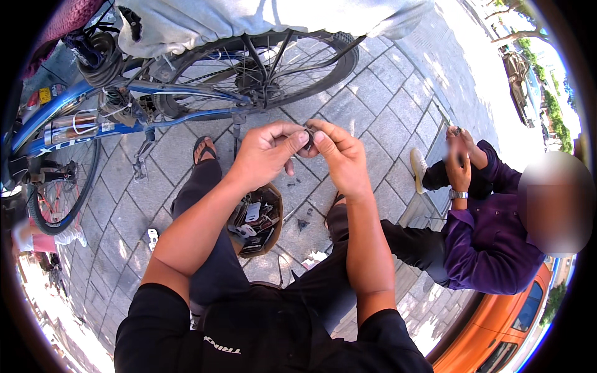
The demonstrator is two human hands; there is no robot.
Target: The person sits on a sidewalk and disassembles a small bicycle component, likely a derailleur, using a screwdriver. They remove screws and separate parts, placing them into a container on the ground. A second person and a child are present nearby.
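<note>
My left hand (267,152) and my right hand (339,152) meet in front of me, above the paving. Between their pinched fingertips is a small dark part (308,138); its kind is too small to make out, and the fingers cover much of it. Thumbs and forefingers of both hands press on it. Below my left forearm, between my legs, stands a box (278,214) filled with small metal parts and tools. Several small dark pieces (303,224) lie on the paving to the right of the box.
A blue bicycle (186,121) stands ahead, its rear wheel (354,59) beyond my hands and a grey cloth (249,15) over it. At right sits a person in a purple shirt (491,248), hands raised. An orange car (497,329) is behind them. A small white-black object (152,239) lies left.
</note>
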